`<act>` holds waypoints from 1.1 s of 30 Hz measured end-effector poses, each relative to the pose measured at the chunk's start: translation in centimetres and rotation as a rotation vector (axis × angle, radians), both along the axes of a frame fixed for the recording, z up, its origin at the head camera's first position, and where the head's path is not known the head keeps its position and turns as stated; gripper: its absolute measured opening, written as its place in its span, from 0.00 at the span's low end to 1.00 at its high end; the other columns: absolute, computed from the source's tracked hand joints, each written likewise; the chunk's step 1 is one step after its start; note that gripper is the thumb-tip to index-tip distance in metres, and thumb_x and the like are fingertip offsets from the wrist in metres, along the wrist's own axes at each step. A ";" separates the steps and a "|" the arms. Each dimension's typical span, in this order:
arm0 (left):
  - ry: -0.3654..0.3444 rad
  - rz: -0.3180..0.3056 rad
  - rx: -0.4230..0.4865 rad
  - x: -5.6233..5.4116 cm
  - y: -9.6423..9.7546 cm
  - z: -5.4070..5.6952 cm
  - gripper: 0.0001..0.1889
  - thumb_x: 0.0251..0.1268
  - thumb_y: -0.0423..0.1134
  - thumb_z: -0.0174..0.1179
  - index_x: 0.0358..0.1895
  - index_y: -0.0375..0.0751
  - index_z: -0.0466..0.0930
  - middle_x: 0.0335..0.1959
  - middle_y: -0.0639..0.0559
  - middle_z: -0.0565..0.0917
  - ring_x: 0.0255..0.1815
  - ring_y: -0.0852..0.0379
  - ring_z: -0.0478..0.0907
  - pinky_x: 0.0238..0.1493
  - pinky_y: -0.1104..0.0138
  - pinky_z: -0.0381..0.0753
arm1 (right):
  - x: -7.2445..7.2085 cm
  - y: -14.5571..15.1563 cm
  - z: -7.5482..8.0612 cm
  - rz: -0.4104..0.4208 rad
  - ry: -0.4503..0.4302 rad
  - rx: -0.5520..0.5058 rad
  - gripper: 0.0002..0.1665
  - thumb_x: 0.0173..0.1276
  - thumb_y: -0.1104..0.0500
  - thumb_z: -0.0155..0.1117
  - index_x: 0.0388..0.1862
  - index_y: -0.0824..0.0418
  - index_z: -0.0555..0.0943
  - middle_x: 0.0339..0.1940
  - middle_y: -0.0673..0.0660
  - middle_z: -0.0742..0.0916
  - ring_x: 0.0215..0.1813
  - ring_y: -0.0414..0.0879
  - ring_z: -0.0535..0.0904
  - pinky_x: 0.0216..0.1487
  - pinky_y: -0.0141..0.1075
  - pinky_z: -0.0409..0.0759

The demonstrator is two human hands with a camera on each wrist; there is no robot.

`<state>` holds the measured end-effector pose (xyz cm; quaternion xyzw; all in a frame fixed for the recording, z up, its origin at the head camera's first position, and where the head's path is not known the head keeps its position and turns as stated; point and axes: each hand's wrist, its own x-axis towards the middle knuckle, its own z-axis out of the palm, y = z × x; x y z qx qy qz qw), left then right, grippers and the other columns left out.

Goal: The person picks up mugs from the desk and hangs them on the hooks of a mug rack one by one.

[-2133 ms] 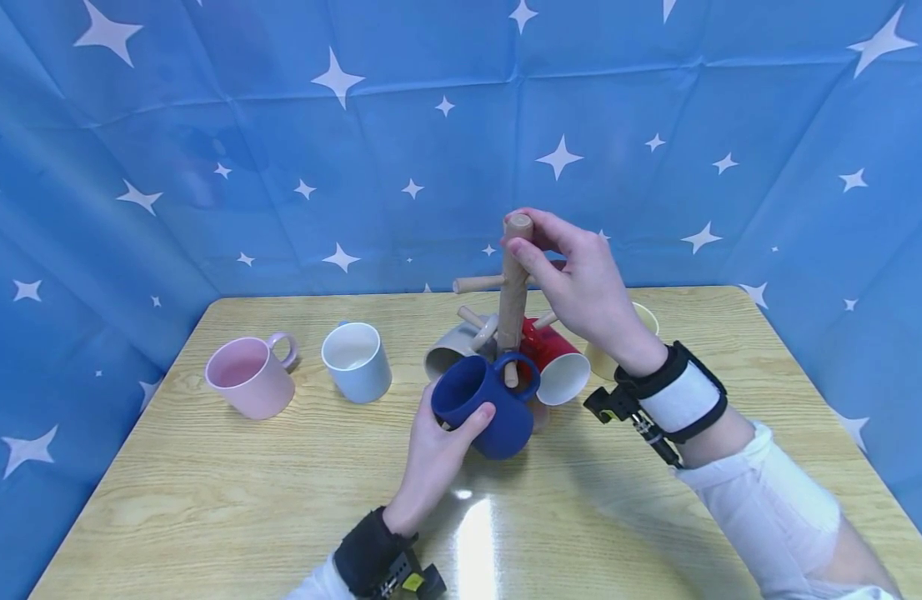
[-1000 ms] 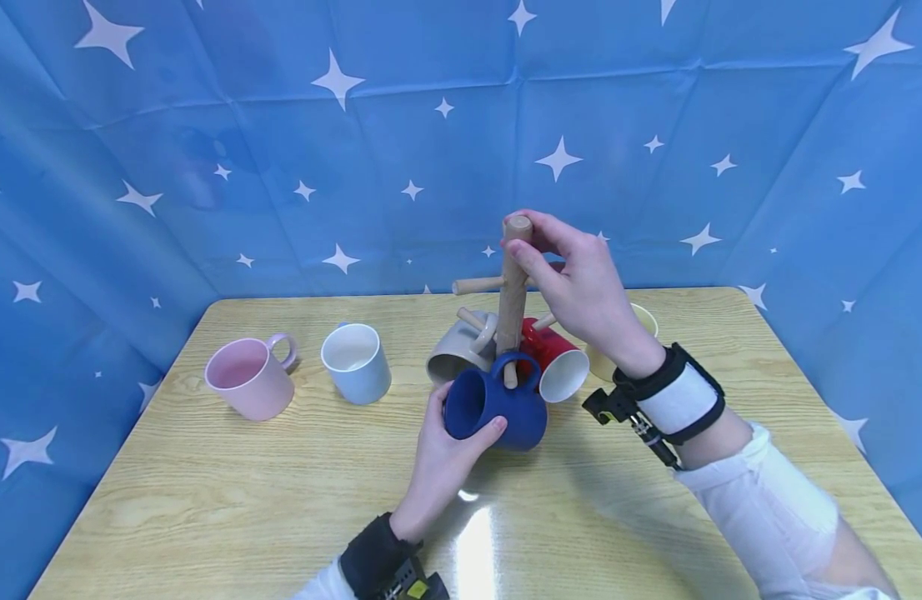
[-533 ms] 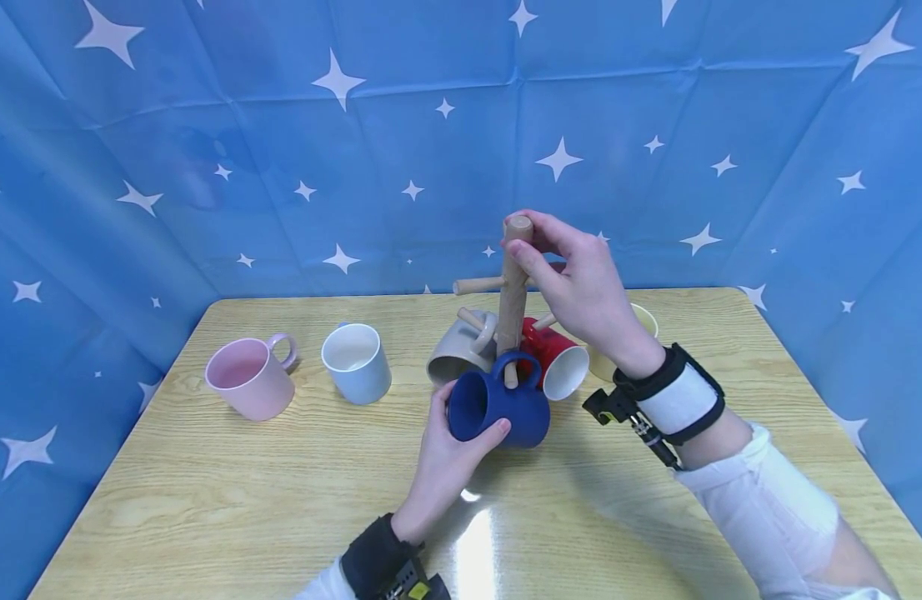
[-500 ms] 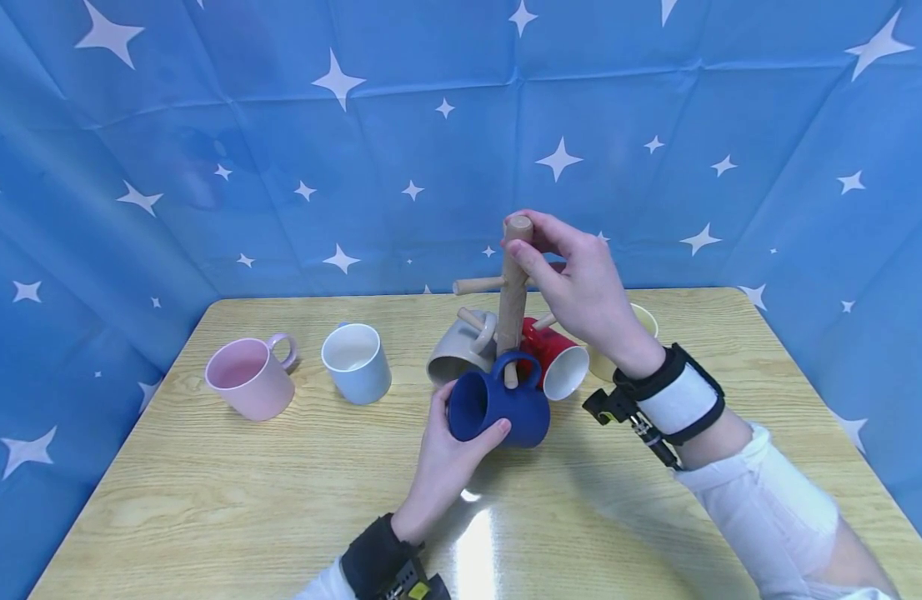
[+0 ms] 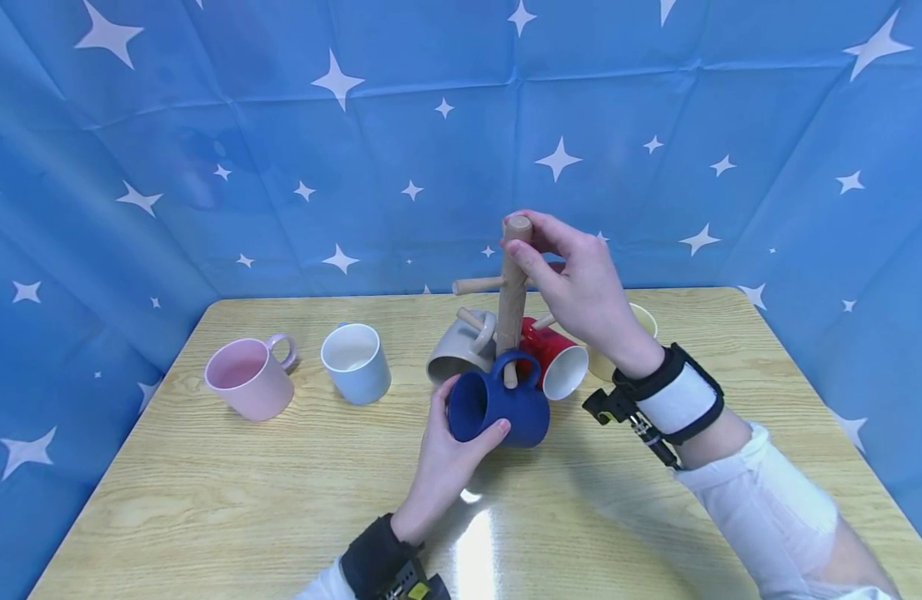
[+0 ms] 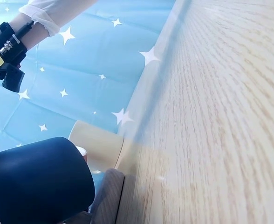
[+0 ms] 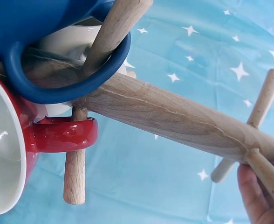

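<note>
My left hand (image 5: pixel 442 458) holds a dark blue mug (image 5: pixel 521 412) by its body, thumb on the near side and the mug tilted, its mouth facing left. In the right wrist view, the mug's blue handle (image 7: pixel 58 95) loops around a lower peg (image 7: pixel 116 35) of a wooden mug tree. With thumb and fingers, my right hand (image 5: pixel 581 279) grips the top of the tree's post (image 5: pixel 513 304). A red mug (image 5: pixel 543 346) and a greyish-white mug (image 5: pixel 457 343) hang by their handles on lower pegs either side. The left wrist view shows the blue mug's underside (image 6: pixel 41 182).
A pink mug (image 5: pixel 254 387) and a light blue mug (image 5: pixel 359 371) stand upright on the wooden table (image 5: pixel 243 500) at the left. Behind my right wrist is a pale yellow mug (image 5: pixel 644 321), partly hidden. A starry blue curtain (image 5: pixel 401 150) hangs beyond the table.
Over the two seconds, my left hand has shifted the blue mug slightly right and up and turned it more sideways. Little differs in the last half second. My right hand stays on the post.
</note>
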<state>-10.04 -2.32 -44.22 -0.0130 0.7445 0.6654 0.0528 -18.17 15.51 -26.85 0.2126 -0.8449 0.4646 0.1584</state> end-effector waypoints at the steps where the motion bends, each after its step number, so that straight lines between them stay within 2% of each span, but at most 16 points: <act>1: 0.001 0.002 -0.002 0.0 0.0 0.0 0.47 0.64 0.52 0.73 0.81 0.47 0.55 0.82 0.38 0.65 0.81 0.34 0.65 0.79 0.34 0.66 | 0.0 0.0 0.0 -0.001 0.000 -0.001 0.22 0.81 0.60 0.59 0.69 0.66 0.79 0.55 0.67 0.90 0.57 0.58 0.88 0.59 0.54 0.89; 6: 0.005 0.000 -0.006 0.1 -0.1 0.3 0.47 0.65 0.52 0.72 0.82 0.48 0.54 0.84 0.38 0.59 0.83 0.32 0.60 0.79 0.31 0.62 | 0.0 0.0 0.0 -0.001 -0.005 -0.004 0.22 0.81 0.60 0.59 0.70 0.66 0.79 0.55 0.67 0.90 0.57 0.58 0.88 0.60 0.54 0.88; 13: 0.023 -0.007 -0.008 0.1 -0.3 0.7 0.46 0.67 0.53 0.71 0.82 0.48 0.54 0.84 0.39 0.59 0.85 0.31 0.57 0.80 0.30 0.60 | 0.0 0.0 0.1 0.002 -0.011 0.000 0.23 0.82 0.60 0.59 0.71 0.65 0.78 0.56 0.66 0.90 0.57 0.57 0.89 0.59 0.53 0.89; 14: 0.023 -0.003 -0.005 0.1 -0.4 0.7 0.46 0.67 0.53 0.71 0.82 0.49 0.55 0.84 0.39 0.59 0.85 0.31 0.56 0.80 0.31 0.60 | 0.0 0.0 0.1 0.001 -0.011 0.004 0.23 0.82 0.59 0.59 0.70 0.65 0.79 0.56 0.66 0.90 0.57 0.57 0.89 0.58 0.50 0.89; 16: 0.024 0.008 0.005 0.0 -0.4 0.8 0.44 0.68 0.52 0.70 0.81 0.50 0.56 0.84 0.40 0.60 0.85 0.32 0.57 0.81 0.33 0.61 | 0.0 0.1 0.2 -0.004 -0.013 0.013 0.23 0.82 0.59 0.59 0.71 0.64 0.79 0.56 0.65 0.90 0.56 0.56 0.89 0.57 0.48 0.90; 19: 0.034 0.027 0.008 -0.1 -0.5 0.9 0.41 0.70 0.51 0.70 0.80 0.51 0.58 0.82 0.42 0.63 0.82 0.36 0.62 0.80 0.38 0.67 | 0.1 0.2 0.4 -0.009 -0.028 0.017 0.23 0.82 0.59 0.60 0.71 0.63 0.79 0.56 0.64 0.90 0.56 0.54 0.89 0.57 0.48 0.90; 23: 0.088 0.054 0.011 -0.2 -0.6 1.1 0.38 0.71 0.49 0.69 0.78 0.50 0.61 0.77 0.45 0.69 0.77 0.41 0.69 0.74 0.43 0.76 | 0.3 0.6 0.4 -0.013 -0.066 0.003 0.25 0.81 0.58 0.60 0.74 0.60 0.77 0.60 0.64 0.89 0.61 0.54 0.87 0.62 0.53 0.87; 26: 0.141 0.071 0.013 -0.2 -0.8 1.4 0.35 0.71 0.46 0.68 0.76 0.49 0.64 0.75 0.46 0.71 0.75 0.44 0.70 0.73 0.45 0.76 | 0.7 1.1 0.4 -0.022 -0.081 0.000 0.26 0.81 0.57 0.61 0.75 0.58 0.76 0.63 0.63 0.88 0.65 0.54 0.85 0.64 0.53 0.86; 28: 0.181 0.080 0.015 -0.2 -1.0 1.7 0.34 0.71 0.44 0.68 0.76 0.47 0.64 0.74 0.46 0.72 0.74 0.45 0.71 0.72 0.46 0.75 | 1.0 1.4 0.4 -0.031 -0.080 0.003 0.27 0.81 0.56 0.61 0.75 0.57 0.76 0.64 0.61 0.88 0.65 0.53 0.85 0.64 0.50 0.86; 33: 0.294 0.091 -0.014 -0.3 -1.4 2.2 0.32 0.72 0.39 0.66 0.76 0.42 0.66 0.73 0.44 0.75 0.72 0.44 0.74 0.70 0.47 0.76 | 1.9 2.2 0.0 -0.043 -0.064 -0.013 0.26 0.80 0.56 0.61 0.74 0.56 0.77 0.64 0.60 0.89 0.65 0.51 0.85 0.57 0.27 0.83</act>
